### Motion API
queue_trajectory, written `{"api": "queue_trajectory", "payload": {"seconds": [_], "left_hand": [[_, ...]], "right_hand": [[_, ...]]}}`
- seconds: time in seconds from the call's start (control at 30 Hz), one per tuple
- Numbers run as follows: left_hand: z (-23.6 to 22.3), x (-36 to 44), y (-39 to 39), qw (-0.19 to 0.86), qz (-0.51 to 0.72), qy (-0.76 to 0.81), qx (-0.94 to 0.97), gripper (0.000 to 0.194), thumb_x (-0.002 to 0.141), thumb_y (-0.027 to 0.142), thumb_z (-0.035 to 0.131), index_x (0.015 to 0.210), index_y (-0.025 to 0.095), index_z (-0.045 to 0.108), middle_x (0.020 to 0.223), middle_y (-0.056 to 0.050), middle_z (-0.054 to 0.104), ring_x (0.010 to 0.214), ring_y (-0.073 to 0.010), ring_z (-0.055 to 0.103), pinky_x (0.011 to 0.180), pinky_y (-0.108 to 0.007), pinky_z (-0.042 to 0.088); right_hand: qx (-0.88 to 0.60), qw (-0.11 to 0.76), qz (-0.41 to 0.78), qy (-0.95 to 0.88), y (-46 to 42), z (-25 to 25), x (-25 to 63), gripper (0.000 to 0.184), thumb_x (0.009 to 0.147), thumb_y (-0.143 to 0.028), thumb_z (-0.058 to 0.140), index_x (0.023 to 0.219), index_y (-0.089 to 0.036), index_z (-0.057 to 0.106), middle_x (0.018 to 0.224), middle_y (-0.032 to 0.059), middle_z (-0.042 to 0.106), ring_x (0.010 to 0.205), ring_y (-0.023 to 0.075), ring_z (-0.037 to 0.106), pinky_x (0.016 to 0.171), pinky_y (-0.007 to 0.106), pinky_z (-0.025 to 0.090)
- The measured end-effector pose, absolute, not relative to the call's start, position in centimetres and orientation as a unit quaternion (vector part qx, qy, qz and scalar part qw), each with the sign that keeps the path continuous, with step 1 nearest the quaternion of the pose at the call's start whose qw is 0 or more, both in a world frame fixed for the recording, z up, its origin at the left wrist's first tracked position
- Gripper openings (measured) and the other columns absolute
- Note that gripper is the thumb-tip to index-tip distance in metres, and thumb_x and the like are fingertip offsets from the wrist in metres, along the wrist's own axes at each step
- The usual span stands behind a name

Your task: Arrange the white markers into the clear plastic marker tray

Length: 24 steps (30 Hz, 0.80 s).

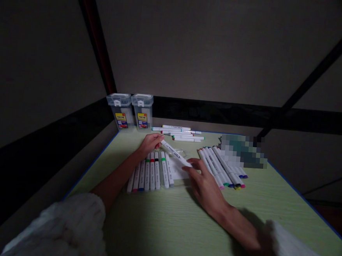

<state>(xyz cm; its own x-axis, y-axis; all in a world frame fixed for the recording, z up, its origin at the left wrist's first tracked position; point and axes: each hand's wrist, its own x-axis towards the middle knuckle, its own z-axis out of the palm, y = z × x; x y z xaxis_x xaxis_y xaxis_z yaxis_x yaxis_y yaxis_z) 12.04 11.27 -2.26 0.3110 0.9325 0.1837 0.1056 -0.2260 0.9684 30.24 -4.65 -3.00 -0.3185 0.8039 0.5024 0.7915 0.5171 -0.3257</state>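
A white marker [173, 152] is held slantwise above the table, between both hands. My left hand [150, 144] pinches its upper left end, and the fingers of my right hand [206, 185] close on its lower right end. Below and to the left lies a row of white markers [151, 173] side by side, some with green, red or black bands. A white sheet or card [179, 171] shows under the held marker, partly hidden by it and my right hand. Right of my right hand, a group of markers [221, 166] with coloured ends lies slanted.
Two lidded clear plastic boxes [142, 112] with yellow labels stand at the back left of the pale green table [152, 228]. Several loose markers [185, 133] lie along the back edge. A pixelated object [242, 150] is at the right. A wall rises behind.
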Motion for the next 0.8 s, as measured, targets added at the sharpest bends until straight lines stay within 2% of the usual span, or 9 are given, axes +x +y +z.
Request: {"api": "queue_trajectory", "payload": {"seconds": [0.5, 0.8], "left_hand": [[-2.24, 12.06, 11.18, 0.477, 0.437, 0.398, 0.650, 0.024, 0.070, 0.033, 0.051, 0.065, 0.010, 0.057, 0.043, 0.005, 0.042, 0.038, -0.0040, 0.035, 0.039, -0.018, 0.024], [-2.33, 12.17, 10.95, 0.472, 0.412, 0.390, 0.676, 0.032, 0.070, 0.031, 0.053, 0.089, 0.008, 0.063, 0.050, 0.004, 0.044, 0.046, -0.0048, 0.039, 0.046, -0.018, 0.030]], "right_hand": [[-0.449, 0.315, 0.046, -0.835, -4.73, -3.34, 30.00, 0.041, 0.076, -0.001, 0.036, 0.110, -0.017, 0.051, 0.111, 0.0114, 0.041, 0.093, 0.0189, 0.052, 0.075, 0.035, 0.050], [-0.439, 0.306, 0.058, -0.843, -5.13, -2.88, 29.42, 0.034, 0.081, -0.007, 0.036, 0.110, -0.015, 0.052, 0.111, 0.0125, 0.043, 0.080, 0.0150, 0.056, 0.069, 0.032, 0.051]]}}
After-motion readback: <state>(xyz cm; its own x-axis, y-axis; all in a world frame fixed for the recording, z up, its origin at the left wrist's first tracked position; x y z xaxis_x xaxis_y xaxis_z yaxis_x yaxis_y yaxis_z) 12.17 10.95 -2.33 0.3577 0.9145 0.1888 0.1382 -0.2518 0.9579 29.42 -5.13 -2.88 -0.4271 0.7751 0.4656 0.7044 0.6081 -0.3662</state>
